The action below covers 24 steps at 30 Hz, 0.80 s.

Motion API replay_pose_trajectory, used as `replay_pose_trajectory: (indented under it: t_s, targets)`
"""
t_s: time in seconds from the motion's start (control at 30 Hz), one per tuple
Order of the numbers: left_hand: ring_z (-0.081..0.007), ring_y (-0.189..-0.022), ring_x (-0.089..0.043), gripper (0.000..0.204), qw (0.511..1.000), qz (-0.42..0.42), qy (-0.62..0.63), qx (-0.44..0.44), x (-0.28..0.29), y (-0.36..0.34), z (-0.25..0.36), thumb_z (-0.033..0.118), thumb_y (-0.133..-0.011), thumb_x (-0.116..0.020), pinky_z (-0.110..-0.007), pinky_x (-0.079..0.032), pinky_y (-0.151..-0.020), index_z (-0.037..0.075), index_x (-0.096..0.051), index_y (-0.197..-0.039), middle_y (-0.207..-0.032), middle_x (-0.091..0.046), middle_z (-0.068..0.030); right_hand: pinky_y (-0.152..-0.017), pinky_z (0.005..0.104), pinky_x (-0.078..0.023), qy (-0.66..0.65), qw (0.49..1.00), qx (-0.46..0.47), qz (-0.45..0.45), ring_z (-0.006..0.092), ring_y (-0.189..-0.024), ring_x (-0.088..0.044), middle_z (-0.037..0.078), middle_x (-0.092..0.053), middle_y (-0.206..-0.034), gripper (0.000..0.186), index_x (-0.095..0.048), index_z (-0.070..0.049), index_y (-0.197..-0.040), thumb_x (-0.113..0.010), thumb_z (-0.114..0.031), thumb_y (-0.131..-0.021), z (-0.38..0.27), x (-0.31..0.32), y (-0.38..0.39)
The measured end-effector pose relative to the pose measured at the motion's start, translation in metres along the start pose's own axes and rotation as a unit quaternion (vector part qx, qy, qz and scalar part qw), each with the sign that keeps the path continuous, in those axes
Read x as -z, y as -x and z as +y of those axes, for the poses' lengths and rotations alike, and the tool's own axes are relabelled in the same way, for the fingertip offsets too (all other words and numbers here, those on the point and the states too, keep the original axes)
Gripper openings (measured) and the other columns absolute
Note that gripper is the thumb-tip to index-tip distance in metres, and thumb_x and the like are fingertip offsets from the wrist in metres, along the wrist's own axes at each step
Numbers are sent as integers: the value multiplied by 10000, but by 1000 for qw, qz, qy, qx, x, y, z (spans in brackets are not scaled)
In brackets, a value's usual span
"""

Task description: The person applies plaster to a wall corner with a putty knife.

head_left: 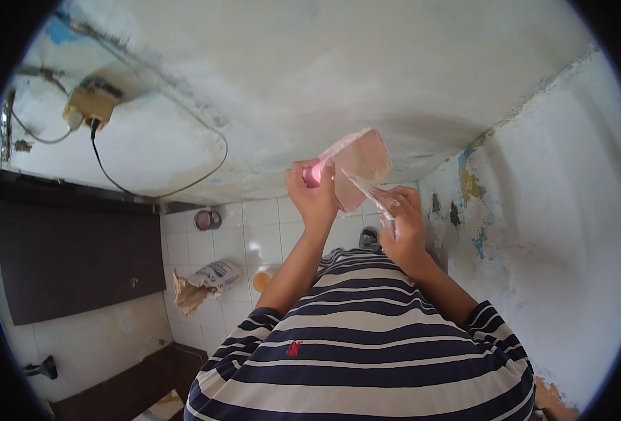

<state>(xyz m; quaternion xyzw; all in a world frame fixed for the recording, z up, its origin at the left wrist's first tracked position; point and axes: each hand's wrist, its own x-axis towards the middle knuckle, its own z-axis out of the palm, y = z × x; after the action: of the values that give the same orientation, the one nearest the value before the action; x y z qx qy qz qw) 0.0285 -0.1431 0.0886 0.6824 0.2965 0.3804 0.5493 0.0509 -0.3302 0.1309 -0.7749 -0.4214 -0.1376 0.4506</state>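
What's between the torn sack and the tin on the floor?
Bare white floor tiles, nothing else, between the torn sack and the round tin, as the head view shows.

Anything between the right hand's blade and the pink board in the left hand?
Nothing visible. The left hand holds the pink board up near the wall; the right hand holds a thin blade whose tip already lies against the board's face. No object sits between them.
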Motion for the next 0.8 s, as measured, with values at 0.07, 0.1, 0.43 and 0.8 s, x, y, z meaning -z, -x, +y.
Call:
replay_pose_trajectory:
  t_s: [0.07, 0.1, 0.43, 0.8]
  targets:
    - [-197, -838, -520, 227, 1000, 16, 13, 8, 19, 0, -4, 208, -890, -766, -345, -445, -761, 27, -652, -966, -935, -526, -87, -906, 466, -509, 0, 999, 1, -38, 397, -1058, -580, 180, -676, -1170, 563, -651, 7, -1235, -622, 115, -683, -11, -14, 12]
    - [-185, -840, -516, 226, 999, 29, 29, 24, 27, -1, -8, 209, -900, -759, -339, -442, -758, 24, -646, -964, -937, -531, -81, -903, 471, -511, 12, 999, 14, -43, 402, -1062, -577, 181, -676, -1177, 550, -649, 9, -1229, -627, 112, -689, -14, -21, 16]
    - [-163, -862, -488, 266, 990, 114, 70, -47, 106, -26, 0, 204, -881, -752, -322, -422, -747, 20, -622, -1023, -961, -516, -72, -799, 455, -525, 63, 996, -55, -17, 382, -924, -615, 178, -677, -1067, 354, -642, 15, -1142, -653, 85, -796, -10, -37, 53]
    - [-245, -913, -493, 355, 984, 82, -15, -158, 121, -10, -5, 211, -724, -827, -363, -429, -787, 50, -676, -1002, -984, -487, -105, -762, 413, -520, 154, 968, 79, -181, 283, -864, -618, 75, -677, -879, 226, -727, -63, -1061, -667, 10, -857, -30, -10, -65]
